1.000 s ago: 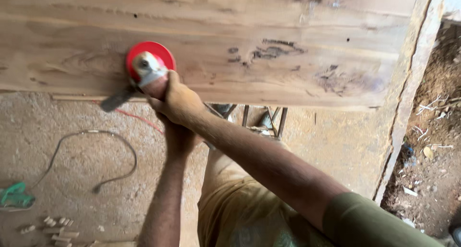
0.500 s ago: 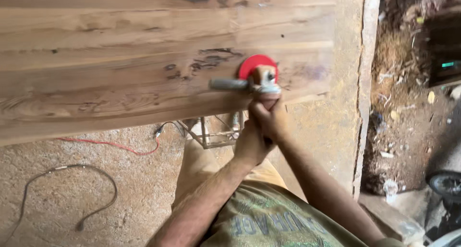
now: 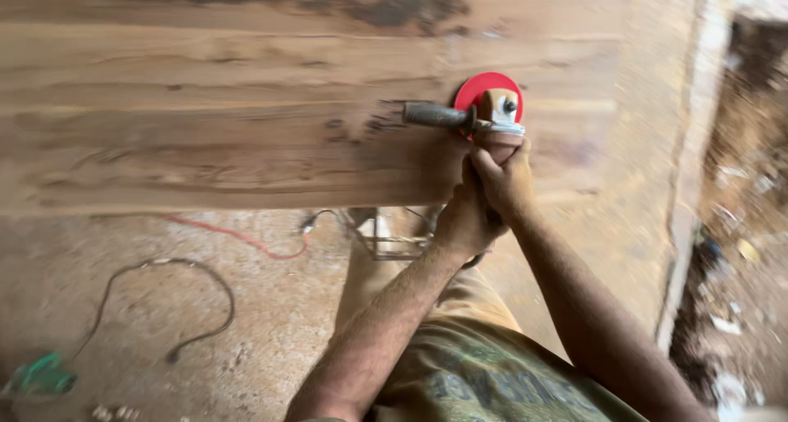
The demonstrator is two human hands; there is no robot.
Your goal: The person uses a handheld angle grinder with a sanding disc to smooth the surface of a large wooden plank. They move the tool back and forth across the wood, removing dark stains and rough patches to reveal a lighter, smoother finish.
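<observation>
A wide wooden plank [image 3: 205,126] was spanned across the view; against it, near its right end, an angle grinder [image 3: 484,114] with a red disc was gripped by 2 hands, left [image 3: 461,217] and right [image 3: 502,180], fingers apparently clenched around its body

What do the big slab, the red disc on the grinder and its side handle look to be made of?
Slab: bare, unfinished wood, with visible grain and dark knots. Red disc: probably a plastic or rubber backing pad, matte and uniformly coloured; blur leaves it open. Side handle: dark grey, likely metal or hard plastic.
</observation>
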